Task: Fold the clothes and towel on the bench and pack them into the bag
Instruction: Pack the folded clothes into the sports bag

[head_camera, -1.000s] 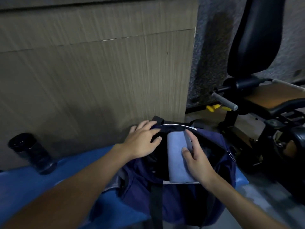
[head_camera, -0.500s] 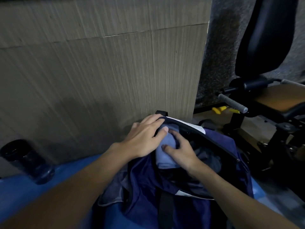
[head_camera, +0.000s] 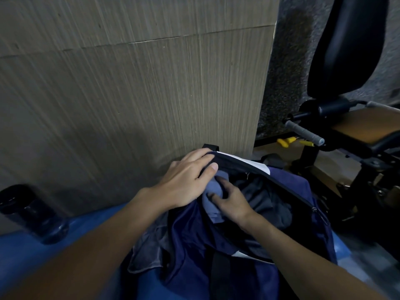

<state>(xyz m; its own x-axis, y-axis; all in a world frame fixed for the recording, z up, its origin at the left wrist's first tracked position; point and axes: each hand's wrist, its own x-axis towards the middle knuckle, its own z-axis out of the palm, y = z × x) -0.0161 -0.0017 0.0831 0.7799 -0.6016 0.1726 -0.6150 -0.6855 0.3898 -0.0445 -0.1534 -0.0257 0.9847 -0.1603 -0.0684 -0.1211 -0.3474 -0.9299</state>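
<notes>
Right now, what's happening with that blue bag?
A person is packing a navy bag that sits on a blue bench. The left hand grips the bag's rim and holds it open. The right hand holds a folded light blue cloth, partly down inside the opening. Grey clothes already lie in the bag.

Dark bottle (head_camera: 32,215) stands at 8 o'clock, near the foot of a wood-grain wall panel (head_camera: 129,94). Exercise machine at 2 to 3 o'clock: black backrest pad (head_camera: 346,46), grey foam handle (head_camera: 304,133). Yellow object (head_camera: 285,141) on the floor beside it.
</notes>
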